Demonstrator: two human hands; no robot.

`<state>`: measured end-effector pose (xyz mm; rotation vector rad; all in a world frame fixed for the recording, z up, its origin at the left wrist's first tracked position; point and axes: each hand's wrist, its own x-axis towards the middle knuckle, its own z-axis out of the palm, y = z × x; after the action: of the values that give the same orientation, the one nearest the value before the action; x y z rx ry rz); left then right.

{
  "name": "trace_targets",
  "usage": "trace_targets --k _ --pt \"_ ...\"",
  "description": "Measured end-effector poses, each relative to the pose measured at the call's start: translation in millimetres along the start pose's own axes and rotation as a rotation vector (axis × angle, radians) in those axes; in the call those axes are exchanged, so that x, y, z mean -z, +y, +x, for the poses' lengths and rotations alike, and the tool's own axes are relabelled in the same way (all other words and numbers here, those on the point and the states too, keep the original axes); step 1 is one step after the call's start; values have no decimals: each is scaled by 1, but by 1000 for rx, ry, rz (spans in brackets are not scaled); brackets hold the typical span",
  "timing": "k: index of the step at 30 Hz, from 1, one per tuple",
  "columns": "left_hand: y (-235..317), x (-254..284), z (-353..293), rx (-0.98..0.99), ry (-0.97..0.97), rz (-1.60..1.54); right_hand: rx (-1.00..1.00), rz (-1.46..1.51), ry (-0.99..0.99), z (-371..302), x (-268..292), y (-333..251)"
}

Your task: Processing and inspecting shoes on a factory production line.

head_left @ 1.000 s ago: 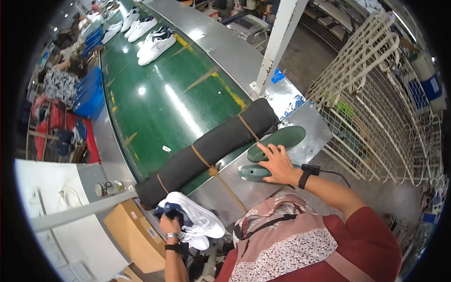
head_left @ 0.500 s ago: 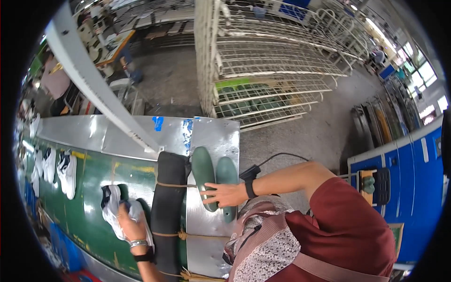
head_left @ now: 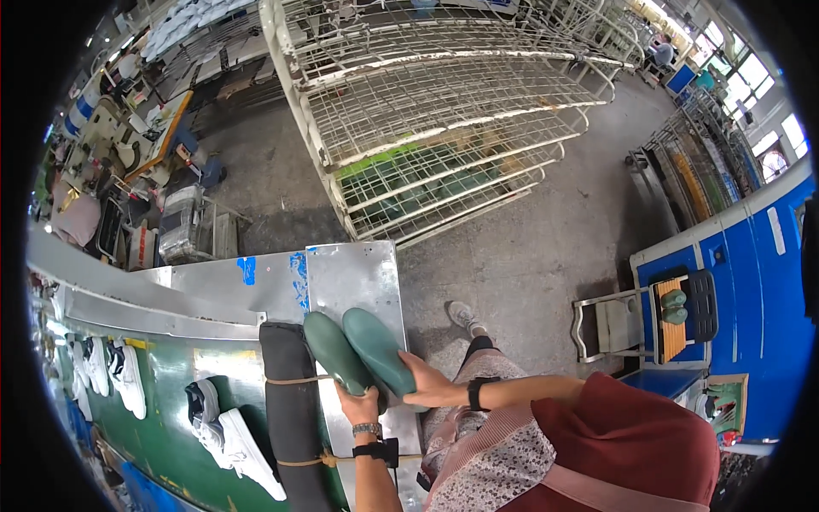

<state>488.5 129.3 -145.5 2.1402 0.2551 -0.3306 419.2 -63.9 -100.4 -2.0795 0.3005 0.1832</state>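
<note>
Two dark green shoe lasts (head_left: 333,348) rest side by side at the metal edge plate (head_left: 354,273), toes pointing away from me. My left hand (head_left: 357,404) is closed round the near end of the left last. My right hand (head_left: 431,382) grips the second green last (head_left: 373,341) from its right side, fingers near its heel end. Left of the hands, a pair of white sneakers (head_left: 243,448) with dark linings lies on the green conveyor belt (head_left: 171,401).
A black padded roll (head_left: 290,401), tied with cord, lies between belt and metal plate. Several white sneakers (head_left: 128,380) sit farther left. A wire rack (head_left: 426,128) stands ahead, and a chair (head_left: 682,320) with small green lasts stands right by a blue panel.
My left hand has left the white sneakers and taken hold of the left last. My right hand has moved from the left last to the right one. The view has shifted.
</note>
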Motion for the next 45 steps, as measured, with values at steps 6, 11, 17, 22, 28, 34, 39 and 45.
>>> trace_targets --k 6,11,17,22,28,34,39,45 --pt "26 -25 -38 94 114 -99 -562 986 -257 -1 128 46" --pt "47 -59 -49 112 372 -61 -651 847 -200 60 210 133" --pt "55 -76 -56 283 473 -293 -774 516 69 240 229 300" --pt "63 -78 -59 400 524 -122 -412 270 63 387 228 414" --pt "90 -108 -55 260 635 86 -361 -50 -362 291 219 440" --pt "127 -130 -65 438 573 -215 -581 226 -549 194 208 364" --pt "183 -235 -135 600 526 -891 -692 984 -1023 140 252 275" --pt "199 -343 -94 708 -72 -838 -686 896 -659 76 289 252"
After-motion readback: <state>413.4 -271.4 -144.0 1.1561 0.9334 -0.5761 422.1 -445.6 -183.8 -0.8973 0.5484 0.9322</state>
